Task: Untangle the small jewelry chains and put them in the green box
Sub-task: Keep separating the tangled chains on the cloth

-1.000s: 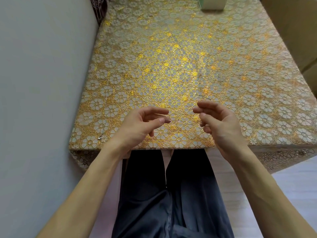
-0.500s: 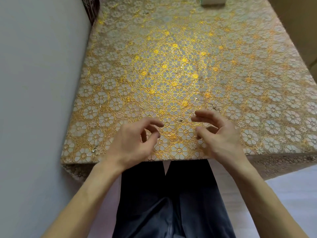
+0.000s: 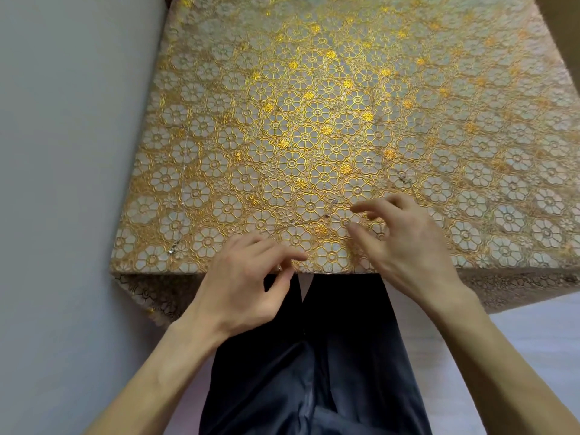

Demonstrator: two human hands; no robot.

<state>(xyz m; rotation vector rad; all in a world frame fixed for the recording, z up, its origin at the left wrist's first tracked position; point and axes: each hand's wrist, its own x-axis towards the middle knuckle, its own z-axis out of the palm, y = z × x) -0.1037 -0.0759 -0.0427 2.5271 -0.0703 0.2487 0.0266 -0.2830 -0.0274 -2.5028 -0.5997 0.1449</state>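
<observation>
Fine silvery jewelry chains lie on the gold floral tablecloth (image 3: 314, 127) and are hard to make out. One thin chain with small stones (image 3: 331, 208) runs just ahead of my hands, another chain piece (image 3: 403, 178) lies farther right, and a small one (image 3: 172, 248) sits near the left front corner. My left hand (image 3: 251, 281) rests at the table's front edge, thumb and forefinger pinched on a small metallic glint. My right hand (image 3: 398, 243) hovers over the cloth, fingers spread, thumb and forefinger apart beside the thin chain. The green box is out of view.
A grey wall (image 3: 62, 152) runs along the table's left side. The cloth hangs over the front edge (image 3: 518, 287). My dark trousers (image 3: 314, 372) are below the table edge.
The view has tilted down, so the box at the table's far end has left the frame. Both hands dropped from above the table to the cloth; my left hand's fingers closed and my right hand's spread.
</observation>
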